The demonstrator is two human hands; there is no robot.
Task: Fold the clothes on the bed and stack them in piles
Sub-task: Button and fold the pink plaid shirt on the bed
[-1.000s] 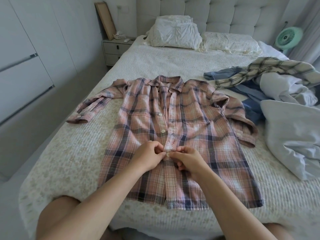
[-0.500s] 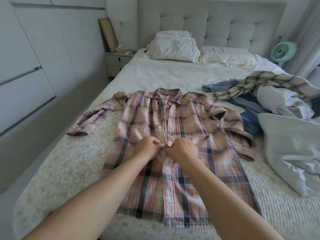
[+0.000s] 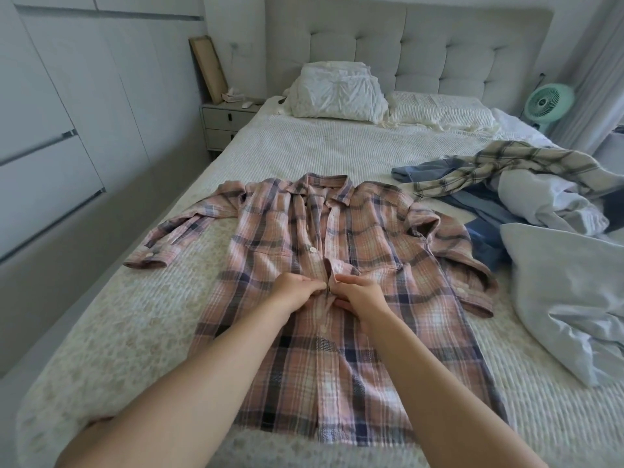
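Note:
A pink plaid shirt [image 3: 270, 244] lies face up on the bed [image 3: 337, 153], sleeves spread out, collar toward the headboard. My left hand [image 3: 295, 290] pinches the left edge of the button placket at mid-chest. My right hand [image 3: 359, 293] pinches the right edge of the placket just beside it, lifting a small flap of cloth. The buttons above my hands are undone. A heap of unfolded clothes [image 3: 526, 184] lies at the right: a cream plaid shirt on top, blue and white garments beneath.
A light blue duvet [image 3: 567, 298] bunches at the right edge. Pillows [image 3: 337, 92] sit by the headboard. A nightstand [image 3: 226, 123] stands at the far left of the bed, a green fan [image 3: 548, 103] at the far right. Wardrobe doors line the left wall.
Both hands have moved up the shirt's front from a lower button to one nearer the chest pockets. The camera has tilted up a little.

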